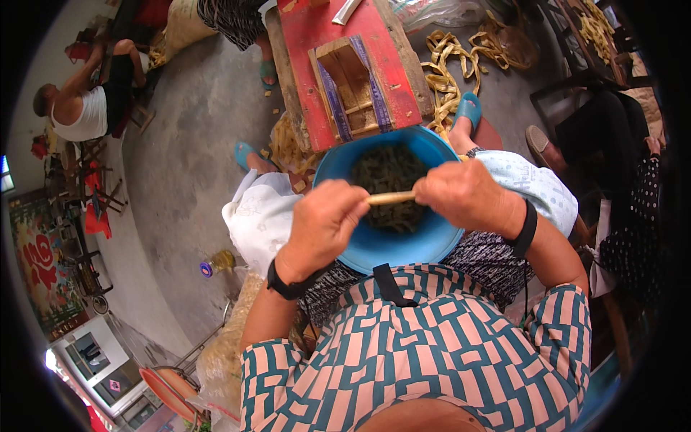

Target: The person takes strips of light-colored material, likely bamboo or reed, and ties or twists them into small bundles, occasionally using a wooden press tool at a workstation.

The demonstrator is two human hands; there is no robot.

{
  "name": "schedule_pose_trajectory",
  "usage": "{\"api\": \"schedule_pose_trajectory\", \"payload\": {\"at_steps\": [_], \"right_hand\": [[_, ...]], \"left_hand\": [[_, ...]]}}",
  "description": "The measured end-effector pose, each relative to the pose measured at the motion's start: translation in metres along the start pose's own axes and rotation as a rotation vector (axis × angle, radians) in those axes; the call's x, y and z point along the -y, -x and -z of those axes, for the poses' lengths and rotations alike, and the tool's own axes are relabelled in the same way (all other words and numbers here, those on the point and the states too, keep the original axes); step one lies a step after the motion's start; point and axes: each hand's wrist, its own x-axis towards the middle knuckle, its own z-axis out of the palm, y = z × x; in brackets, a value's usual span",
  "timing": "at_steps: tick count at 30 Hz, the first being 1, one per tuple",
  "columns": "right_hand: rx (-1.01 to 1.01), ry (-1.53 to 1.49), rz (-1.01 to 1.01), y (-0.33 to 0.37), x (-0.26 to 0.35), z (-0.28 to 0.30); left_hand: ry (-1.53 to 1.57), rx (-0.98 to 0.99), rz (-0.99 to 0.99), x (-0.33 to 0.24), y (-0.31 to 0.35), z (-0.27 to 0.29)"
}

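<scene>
A short, pale yellow strip (391,197), narrow like a stick, is stretched between my two hands above a blue bucket (378,250). My left hand (324,219) pinches its left end. The right end is gripped in my right hand (468,200), fingers curled round it. Below, many dull greenish-brown pieces (389,169) lie inside the bucket, which stands between my knees. I cannot tell what the strip is made of.
Beyond the bucket, a red-topped wooden bench (302,54) carries a small wooden frame (353,85). Long yellowish strips (450,68) lie on the floor at its right. A capped jar (219,263) lies at left. One person (79,119) sits far left; others sit nearby.
</scene>
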Motion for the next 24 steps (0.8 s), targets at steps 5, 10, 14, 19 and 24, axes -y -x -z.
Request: {"api": "schedule_pose_trajectory", "payload": {"at_steps": [5,10,14,19,24], "right_hand": [[-0.256,0.126,-0.016,-0.054,-0.051,0.018],[-0.387,0.168,0.025,-0.093,-0.075,0.025],[-0.257,0.227,-0.074,-0.085,-0.094,-0.003],[-0.308,0.145,-0.217,-0.036,-0.098,0.003],[-0.294,0.161,0.008,-0.03,-0.037,0.014]], "left_hand": [[0.042,-0.168,0.118,0.017,-0.063,0.031],[0.186,-0.277,0.166,0.037,-0.102,0.044],[0.276,-0.297,0.236,0.057,-0.096,0.028],[0.155,-0.227,0.235,0.04,-0.055,0.033],[0.36,-0.378,0.158,0.0,-0.028,0.025]]}}
